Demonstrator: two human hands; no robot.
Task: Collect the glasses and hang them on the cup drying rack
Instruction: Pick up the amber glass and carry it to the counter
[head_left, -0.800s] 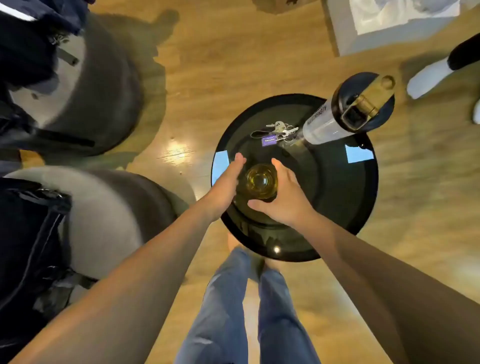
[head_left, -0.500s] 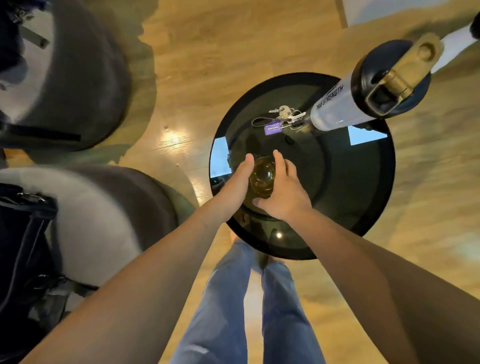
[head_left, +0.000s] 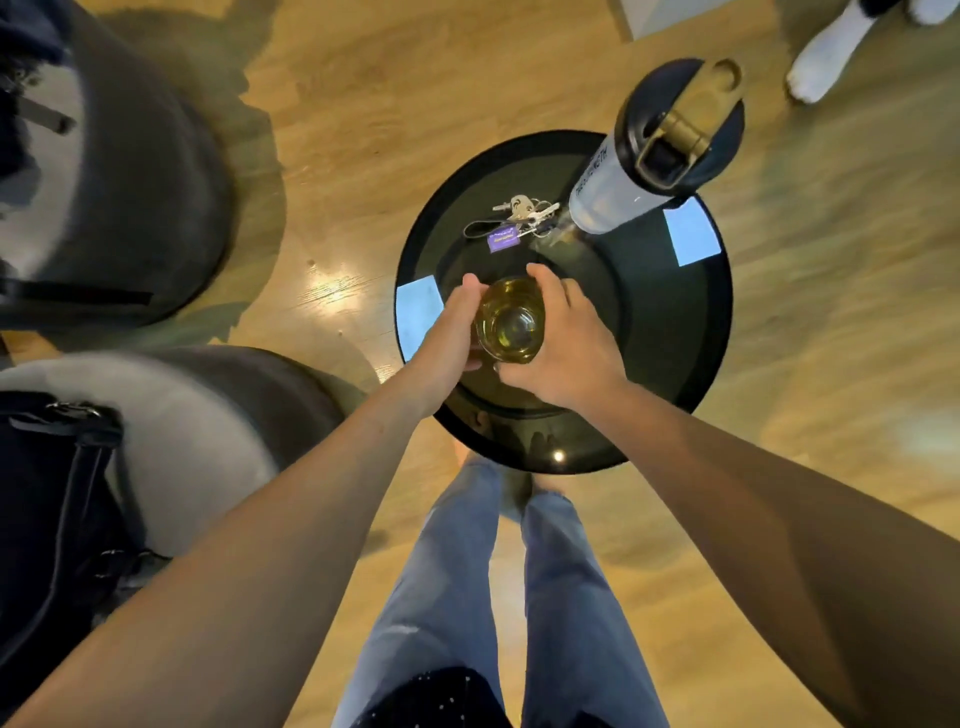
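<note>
A clear, yellow-tinted glass (head_left: 511, 321) stands upright over the round black side table (head_left: 670, 332), seen from straight above. My right hand (head_left: 563, 345) grips its right side, thumb at the near rim and fingers curled round the far side. Against the glass's left side lies my left hand (head_left: 451, 332), its fingers fairly straight along the wall. Whether the glass's base touches the tabletop is hidden. No drying rack is in view.
On the table's far part lie a bunch of keys (head_left: 514, 218) with a purple tag and a tall bottle (head_left: 660, 150) with a black and gold lid. Two grey upholstered seats (head_left: 130, 197) with dark bags stand left. Another person's white-socked foot (head_left: 826, 57) is at top right.
Both hands have closed in on the glass from either side, the right hand's fingers wrapping further round it. The camera has shifted, and the glass looks larger and nearer.
</note>
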